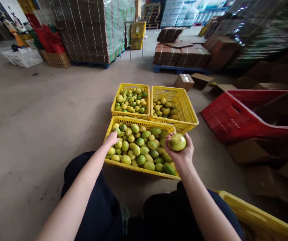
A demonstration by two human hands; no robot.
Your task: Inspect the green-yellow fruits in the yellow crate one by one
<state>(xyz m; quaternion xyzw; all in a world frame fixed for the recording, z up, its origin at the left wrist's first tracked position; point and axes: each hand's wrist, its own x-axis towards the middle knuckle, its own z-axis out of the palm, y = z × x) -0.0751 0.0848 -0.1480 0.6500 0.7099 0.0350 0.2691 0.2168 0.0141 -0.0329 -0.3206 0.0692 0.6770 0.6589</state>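
Note:
A yellow plastic crate [140, 121] full of green and yellow lemons [136, 149] stands on the floor before my knees. My left hand [112, 138] reaches over its left side, fingers closed on a small green lemon [118, 131] at the edge of the pile. Above the crate's right end, my right hand [184, 154] is turned palm up. Its fingers wrap round a large yellow-green lemon [176, 142], which looks bigger because it is nearer the camera.
Behind stand two more yellow crates: the left one [131, 114] well filled with lemons, the right one [189, 110] partly filled. A red crate [230, 117] and cardboard boxes [246, 150] lie to the right. Another yellow crate [257, 216] is beside my right leg. Wrapped pallets stand farther back.

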